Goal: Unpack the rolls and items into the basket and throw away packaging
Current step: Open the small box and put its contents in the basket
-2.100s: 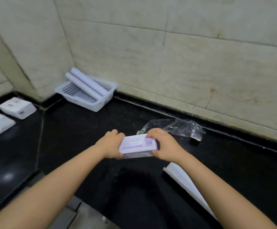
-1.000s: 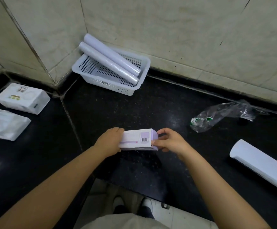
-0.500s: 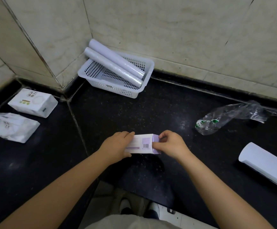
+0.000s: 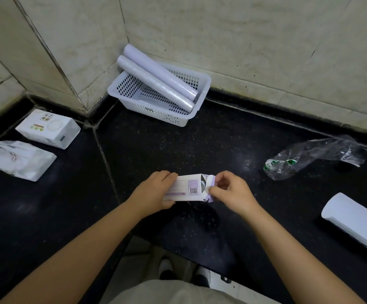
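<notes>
A small white and lilac carton (image 4: pixel 185 188) with a barcode is held just above the black counter. My left hand (image 4: pixel 154 191) grips its left end. My right hand (image 4: pixel 228 191) pinches the end flap (image 4: pixel 210 183), which is folded open and shows something silvery inside. In the corner stands a white perforated basket (image 4: pixel 134 99) with two white rolls (image 4: pixel 156 82) lying slantwise in it, their upper ends resting over the rim. Another white roll (image 4: pixel 353 222) lies on the counter at the right. A crumpled clear plastic wrapper (image 4: pixel 314 154) lies right of the carton.
Two white wrapped packs (image 4: pixel 48 128) (image 4: pixel 20 159) lie on the counter's left wing. Tiled walls close off the back. The counter's front edge runs just below my forearms, with the floor and my shoes beneath.
The carton's right end flap, closed half a second ago, now stands open under my right fingers. My view has tilted slightly; the carton stays in about the same place.
</notes>
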A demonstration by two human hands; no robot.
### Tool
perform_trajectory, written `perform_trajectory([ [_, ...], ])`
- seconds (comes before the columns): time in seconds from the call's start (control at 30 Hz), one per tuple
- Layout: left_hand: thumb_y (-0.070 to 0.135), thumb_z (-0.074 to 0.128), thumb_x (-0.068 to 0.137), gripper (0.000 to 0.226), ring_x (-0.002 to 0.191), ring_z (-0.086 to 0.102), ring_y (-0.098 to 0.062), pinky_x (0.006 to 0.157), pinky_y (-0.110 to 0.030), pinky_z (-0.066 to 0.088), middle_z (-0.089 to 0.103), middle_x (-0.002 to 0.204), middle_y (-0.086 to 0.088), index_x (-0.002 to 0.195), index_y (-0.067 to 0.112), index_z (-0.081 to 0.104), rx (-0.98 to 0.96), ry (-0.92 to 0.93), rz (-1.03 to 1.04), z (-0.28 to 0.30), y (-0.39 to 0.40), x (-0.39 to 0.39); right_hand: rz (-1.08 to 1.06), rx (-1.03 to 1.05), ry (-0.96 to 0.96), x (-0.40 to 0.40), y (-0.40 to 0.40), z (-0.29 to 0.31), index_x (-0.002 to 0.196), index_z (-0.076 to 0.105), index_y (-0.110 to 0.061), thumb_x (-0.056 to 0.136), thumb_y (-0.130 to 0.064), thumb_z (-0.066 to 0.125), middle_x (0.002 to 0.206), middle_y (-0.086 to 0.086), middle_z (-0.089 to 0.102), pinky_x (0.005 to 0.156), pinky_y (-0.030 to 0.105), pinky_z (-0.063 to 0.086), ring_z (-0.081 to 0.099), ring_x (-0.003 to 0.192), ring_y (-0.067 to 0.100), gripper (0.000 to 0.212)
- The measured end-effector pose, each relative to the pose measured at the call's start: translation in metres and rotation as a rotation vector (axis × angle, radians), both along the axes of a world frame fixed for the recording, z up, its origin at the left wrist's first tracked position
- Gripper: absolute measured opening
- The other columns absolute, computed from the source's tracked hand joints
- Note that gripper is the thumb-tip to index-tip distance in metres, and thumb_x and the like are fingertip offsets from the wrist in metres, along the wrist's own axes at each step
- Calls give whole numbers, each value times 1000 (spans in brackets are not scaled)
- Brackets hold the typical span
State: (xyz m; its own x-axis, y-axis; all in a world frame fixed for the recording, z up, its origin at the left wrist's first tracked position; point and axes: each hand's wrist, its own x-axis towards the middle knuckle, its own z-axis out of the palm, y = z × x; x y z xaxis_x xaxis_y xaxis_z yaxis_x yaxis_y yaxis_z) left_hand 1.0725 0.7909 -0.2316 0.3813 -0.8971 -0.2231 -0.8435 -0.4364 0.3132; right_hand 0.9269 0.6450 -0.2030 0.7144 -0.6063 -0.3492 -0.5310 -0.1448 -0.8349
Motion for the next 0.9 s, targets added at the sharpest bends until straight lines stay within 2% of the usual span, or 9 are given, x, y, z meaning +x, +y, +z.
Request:
perform_trajectory([
  [0.13, 27, 66, 81, 68, 128, 37, -14, 103, -25, 38, 37, 143, 1, 139, 17, 32, -30, 78, 70, 0, 9, 6, -16, 142, -105, -7, -12, -7, 74, 57, -25, 82, 7, 49, 74, -2, 56, 57, 20, 44, 52, 68, 11, 34],
  [0.27, 23, 67, 81, 65, 126, 39, -14, 105, -25, 37, 39, 141, 0, 137, 15, 35, -54, 161, 100, 2, 16, 9, -97, 461, -163, -3, -15, -13, 106, 55, -13, 88, 2, 51, 91, 4, 59, 56, 20, 56, 59, 76, 14, 23],
  [0.33, 23, 67, 81, 66, 124, 41, -13, 104, -24, 38, 40, 139, 0, 137, 16, 35, -68, 178, 135, 4, 15, 11, -83, 132, -31, 1, -16, -16, 125, 46, -13, 83, -9, 63, 105, 3, 56, 76, 25, 52, 58, 92, 17, 46],
  [0.4, 23, 68, 80, 65, 122, 42, -11, 103, -23, 39, 41, 138, 1, 137, 17, 35, -74, 185, 152, 5, 14, 11, -47, -415, 86, 1, -13, -16, 129, 46, -10, 74, -16, 73, 112, 6, 56, 96, 35, 42, 51, 109, 24, 62],
  [0.5, 27, 68, 81, 69, 127, 39, -11, 108, -26, 38, 37, 142, 2, 140, 20, 31, -34, 167, 157, 6, 12, 9, 34, -1081, -106, -1, -2, -11, 96, 69, -7, 60, -4, 76, 87, 11, 67, 91, 36, 34, 48, 94, 21, 36],
  [0.6, 30, 66, 83, 74, 133, 34, -12, 112, -27, 34, 31, 148, 2, 143, 20, 26, 11, 141, 142, 6, 8, 8, 211, -1152, -228, -2, 11, -2, 83, 71, -15, 67, -10, 59, 79, -2, 70, 81, 30, 25, 47, 89, 14, 20],
  [0.73, 31, 67, 82, 76, 134, 33, -12, 113, -28, 34, 30, 149, 2, 144, 19, 25, 29, 133, 124, 6, 5, 9, 352, -1069, -183, -2, 17, 6, 76, 71, -16, 56, -6, 74, 71, -5, 69, 82, 29, 24, 64, 76, 17, 22],
  [0.8, 31, 67, 82, 75, 132, 35, -13, 111, -27, 35, 33, 147, 1, 143, 19, 26, 18, 142, 134, 6, 4, 10, 351, -1025, -210, -5, 15, 7, 67, 70, -14, 58, -7, 73, 62, -3, 64, 80, 28, 27, 59, 70, 16, 13],
  [0.9, 31, 68, 81, 74, 129, 38, -12, 107, -26, 35, 36, 144, 2, 142, 20, 28, -2, 147, 159, 8, 3, 12, 459, -948, -204, -12, 18, 4, 66, 69, -9, 63, -14, 74, 62, 3, 66, 67, 26, 47, 62, 60, 22, 7],
])
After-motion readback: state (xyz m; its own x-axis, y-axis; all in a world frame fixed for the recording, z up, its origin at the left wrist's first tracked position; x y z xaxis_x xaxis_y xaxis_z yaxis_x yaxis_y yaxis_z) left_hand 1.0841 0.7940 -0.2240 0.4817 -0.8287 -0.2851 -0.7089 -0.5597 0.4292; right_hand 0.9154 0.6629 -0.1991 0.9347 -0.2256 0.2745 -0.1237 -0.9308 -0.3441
